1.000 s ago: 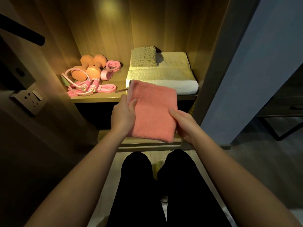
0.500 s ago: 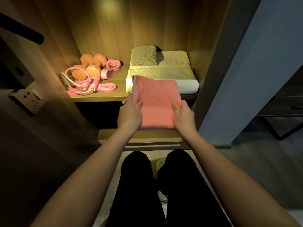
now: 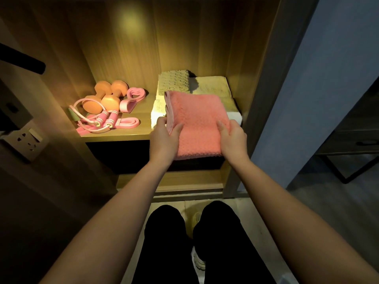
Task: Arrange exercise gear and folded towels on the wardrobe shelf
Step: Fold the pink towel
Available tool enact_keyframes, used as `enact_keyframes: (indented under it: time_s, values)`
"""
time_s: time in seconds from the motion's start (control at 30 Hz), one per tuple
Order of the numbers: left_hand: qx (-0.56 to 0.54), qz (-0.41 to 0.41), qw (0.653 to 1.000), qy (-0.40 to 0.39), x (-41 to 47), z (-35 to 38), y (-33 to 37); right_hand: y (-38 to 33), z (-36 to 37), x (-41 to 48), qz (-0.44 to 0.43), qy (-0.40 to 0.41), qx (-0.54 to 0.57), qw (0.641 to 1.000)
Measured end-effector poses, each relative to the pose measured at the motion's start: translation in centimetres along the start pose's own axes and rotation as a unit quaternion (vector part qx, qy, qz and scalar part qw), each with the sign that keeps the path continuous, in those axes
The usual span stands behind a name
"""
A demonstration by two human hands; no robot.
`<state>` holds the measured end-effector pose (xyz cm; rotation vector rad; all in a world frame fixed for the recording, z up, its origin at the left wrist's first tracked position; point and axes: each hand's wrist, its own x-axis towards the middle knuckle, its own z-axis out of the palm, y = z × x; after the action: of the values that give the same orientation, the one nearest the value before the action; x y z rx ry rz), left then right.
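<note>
The person wears black trousers (image 3: 164,242) and pale sneakers (image 3: 198,261), forearms (image 3: 123,214) bare.

Two dumbbells (image 3: 98,99), three towels (image 3: 196,119)

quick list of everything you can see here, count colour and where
pink towel: 1, pink, folded, held over the towel stack
towel stack: count unclear, cream-white, shelf right
small towel: 1, olive-beige, stack's back left
dumbbells: 2, orange, shelf back left
heart-shaped loop: 1, pink, right of dumbbells
jump rope: 1, pink, shelf front left
flat band: 1, pink, beside rope handles
shelf: 1, wood, lit
wall socket: 1, pale, far left
left hand: grips towel's left edge
right hand: grips towel's right edge
</note>
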<state>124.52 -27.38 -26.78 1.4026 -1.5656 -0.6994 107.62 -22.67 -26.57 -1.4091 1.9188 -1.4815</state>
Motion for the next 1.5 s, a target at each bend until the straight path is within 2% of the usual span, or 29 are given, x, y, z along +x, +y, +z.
enact_keyframes:
  time_s: [0.07,0.13,0.17,0.23,0.27,0.3,0.37,0.47,0.67,0.77,0.93,1.03,1.17,1.3,1.47,1.5]
  values:
    - [-0.010,-0.006,1.000,-0.005,1.2,0.8,0.6,0.2,-0.8,1.7,0.043,-0.020,0.014,0.999]
    - [-0.030,-0.012,0.999,-0.012,2.7,1.5,1.2,0.5,-1.8,3.3,0.157,-0.037,0.152,0.975]
    - [-0.049,-0.019,0.998,-0.019,3.6,2.0,1.5,0.6,-2.2,4.0,0.227,-0.045,0.266,0.936]
    - [-0.100,-0.054,0.993,-0.034,5.4,3.2,2.3,1.0,-2.6,5.2,0.310,-0.045,0.472,0.824]
    - [-0.124,-0.074,0.989,-0.044,6.3,3.9,2.6,1.3,-2.4,5.8,0.315,-0.041,0.540,0.779]
    - [-0.147,-0.091,0.983,-0.054,7.0,4.5,2.9,1.6,-2.0,6.0,0.310,-0.038,0.584,0.749]
    - [-0.189,-0.110,0.973,-0.074,8.5,6.1,3.3,2.1,-1.2,7.1,0.297,-0.027,0.629,0.718]
    - [-0.229,-0.123,0.961,-0.093,11.0,8.8,3.3,2.7,0.1,9.9,0.297,-0.006,0.655,0.695]
    - [-0.269,-0.112,0.950,-0.116,16.9,12.4,2.1,4.9,2.6,15.9,0.323,0.032,0.653,0.685]
    - [-0.289,-0.155,0.938,-0.107,19.4,14.3,1.7,6.3,3.6,18.1,0.333,0.065,0.663,0.667]
    - [-0.154,-0.279,0.929,-0.188,20.6,16.4,0.9,9.2,5.1,18.9,0.382,0.110,0.623,0.674]
    - [-0.176,-0.265,0.932,-0.175,21.9,17.2,0.6,9.5,5.3,19.5,0.376,0.125,0.613,0.683]
    - [-0.138,-0.240,0.943,-0.185,22.3,18.0,0.5,9.6,5.3,19.8,0.371,0.130,0.611,0.687]
    - [-0.169,-0.162,0.961,-0.148,23.0,18.3,1.1,9.5,5.3,19.2,0.357,0.110,0.616,0.693]
    - [-0.029,-0.194,0.967,-0.164,23.1,18.5,0.6,9.6,4.8,19.5,0.398,0.098,0.576,0.707]
    - [0.015,-0.180,0.969,-0.166,23.2,18.6,0.8,9.6,4.6,19.5,0.401,0.092,0.570,0.711]
